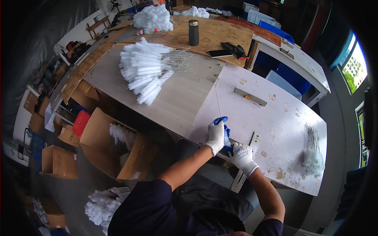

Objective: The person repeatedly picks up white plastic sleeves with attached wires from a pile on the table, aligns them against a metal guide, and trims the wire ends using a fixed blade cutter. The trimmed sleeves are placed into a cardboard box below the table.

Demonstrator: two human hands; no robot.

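My left hand (215,135), in a white glove with blue fingertips, is closed around a twisted-wire brush (218,103) near the table's front edge. The brush's thin wire stem points away from me over the pale tabletop. Its bristle part lies between my hands and is partly hidden by the fingers. My right hand (241,155), gloved the same way, is closed at the near end of the brush, close to a perforated metal bar (255,142). A large fanned pile of white-bristled wire brushes (143,67) lies to the left, looped stems pointing right.
Another bundle of wire brushes (313,151) lies at the table's right side. A metal block (250,96) rests beyond my hands. Farther back are a dark tumbler (193,33), a phone (219,53) and black gloves (234,49). Cardboard boxes (103,137) stand on the floor at left.
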